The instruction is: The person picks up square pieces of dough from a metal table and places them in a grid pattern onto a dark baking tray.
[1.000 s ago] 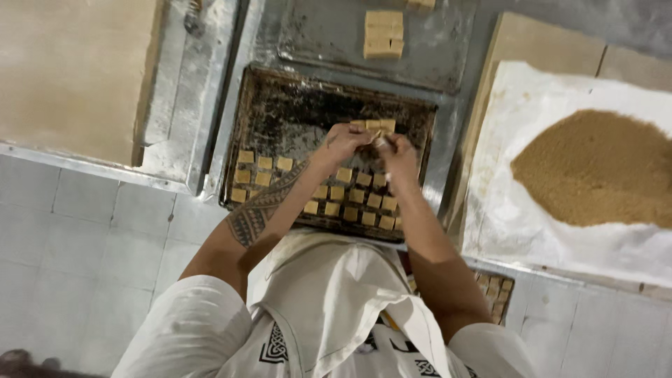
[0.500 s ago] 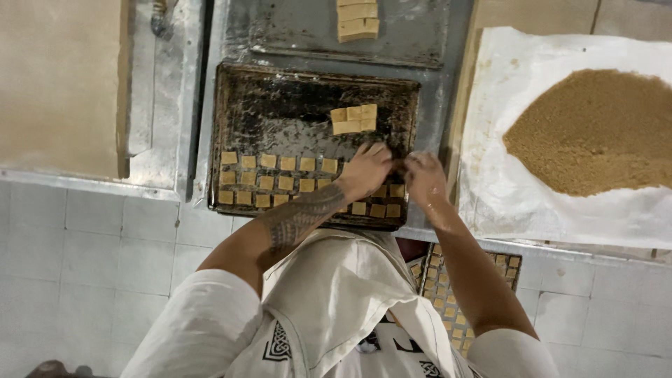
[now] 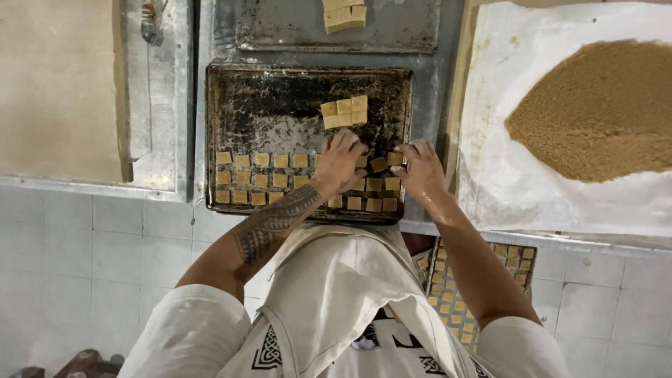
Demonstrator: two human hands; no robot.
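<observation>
A dark, worn baking tray (image 3: 280, 105) lies on the metal counter in front of me. Rows of small tan dough squares (image 3: 260, 179) fill its near side. A small block of joined squares (image 3: 344, 112) rests in the tray's middle. My left hand (image 3: 341, 159) presses down on squares in the rows, fingers spread over them. My right hand (image 3: 418, 168) sits at the tray's right end, its fingertips pinching one square (image 3: 394, 159). Both hands are close together, just below the block.
A second tray (image 3: 294, 28) with a stack of dough pieces (image 3: 344, 14) lies beyond. White paper (image 3: 504, 175) holding a mound of brown sugar (image 3: 595, 112) is at right. A beige board (image 3: 63, 91) sits at left. Another filled tray (image 3: 455, 294) shows below the counter.
Both hands moved from the middle of the tray toward the near rows. The block of joined squares, earlier under my hands, now lies free in the tray's middle.
</observation>
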